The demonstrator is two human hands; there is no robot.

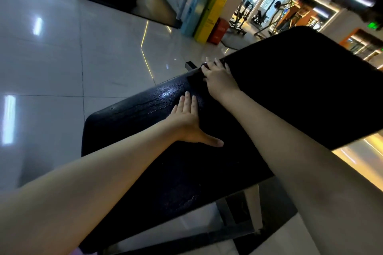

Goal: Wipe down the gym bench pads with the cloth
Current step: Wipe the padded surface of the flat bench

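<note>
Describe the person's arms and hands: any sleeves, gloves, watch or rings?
The left forearm and right forearm are bare to the frame edge, no sleeves in view. The left hand and right hand are ungloved; neither wrist shows a watch or band. A bright glint by the right fingertips may be a ring or reflection; too blurred to tell.

- Seat pad [132, 122]: black textured vinyl, lying flat and close. Its far part glistens with wet streaks and droplets, and a long crease runs along it.
- Back pad [300, 89]: black and dull, tilted up from the joint with the seat pad toward the upper right.
- Cloth: not clearly made out. Only a small dark reddish bit [204, 66] shows at the pads' joint by the far edge, under the right hand [217, 80].
</note>
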